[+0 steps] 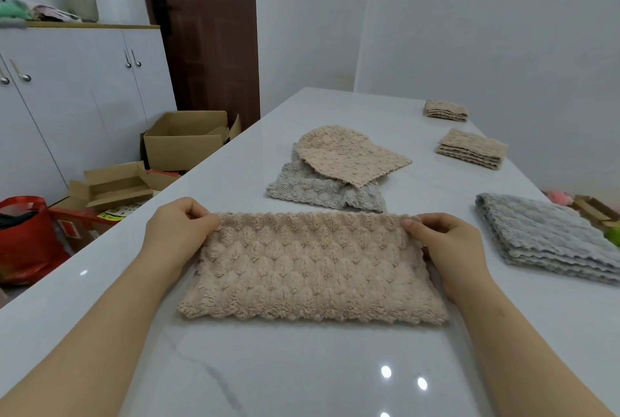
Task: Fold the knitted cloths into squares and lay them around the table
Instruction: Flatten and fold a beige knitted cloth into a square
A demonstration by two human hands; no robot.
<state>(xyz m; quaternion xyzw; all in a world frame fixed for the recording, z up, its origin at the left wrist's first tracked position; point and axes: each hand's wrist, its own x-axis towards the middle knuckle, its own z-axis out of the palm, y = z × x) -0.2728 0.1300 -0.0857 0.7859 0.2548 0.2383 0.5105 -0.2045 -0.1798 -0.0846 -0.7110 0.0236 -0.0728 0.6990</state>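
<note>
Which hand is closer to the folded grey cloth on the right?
The right hand. It pinches the beige cloth at its far right corner, just left of the folded grey cloth. The left hand pinches the far left corner, the whole beige cloth away.

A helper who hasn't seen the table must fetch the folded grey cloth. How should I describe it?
On the white table, follow the right edge, where three folded cloths lie. The folded grey cloth is nearest. The middle beige stack and far beige stack beyond it differ in colour, and the loose grey cloth mid-table is unfolded.
</note>
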